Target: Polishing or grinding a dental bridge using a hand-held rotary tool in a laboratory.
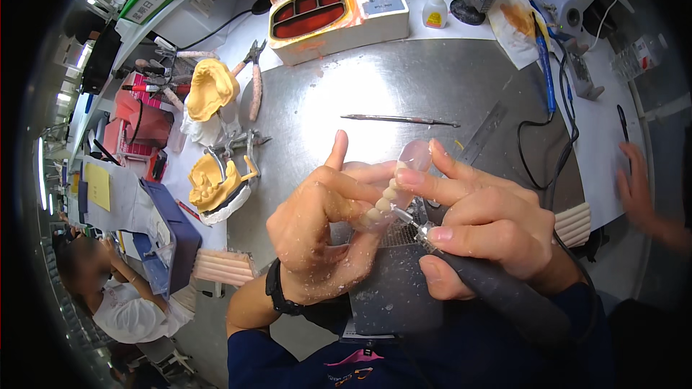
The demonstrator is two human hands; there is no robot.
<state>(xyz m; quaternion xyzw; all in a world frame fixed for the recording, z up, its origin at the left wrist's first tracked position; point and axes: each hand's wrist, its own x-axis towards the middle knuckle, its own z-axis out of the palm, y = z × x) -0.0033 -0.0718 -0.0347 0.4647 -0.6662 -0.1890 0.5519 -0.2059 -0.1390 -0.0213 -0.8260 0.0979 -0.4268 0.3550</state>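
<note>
My left hand (pixel 324 223) is closed around a partial denture (pixel 414 155) with a translucent pinkish base and a row of cream-coloured teeth. My right hand (pixel 497 216) grips a dark rotary handpiece (pixel 512 292) low in its fingers. The handpiece's metal tip (pixel 407 216) points at the denture beside the teeth; whether it touches cannot be made out. Fingertips of the right hand also rest against the denture. Pale dust speckles both hands. Below them lies a mesh grille (pixel 398 236), partly covered by the hands.
A slim metal carving tool (pixel 400 120) and a ruler (pixel 484 133) lie on the metal worktop. Behind stands a heated wax pot (pixel 339 39). Yellow dental casts (pixel 213 90) on an articulator and pliers (pixel 255 90) are left. A corded blue pen (pixel 543 65) and another person's hand (pixel 638 187) are right.
</note>
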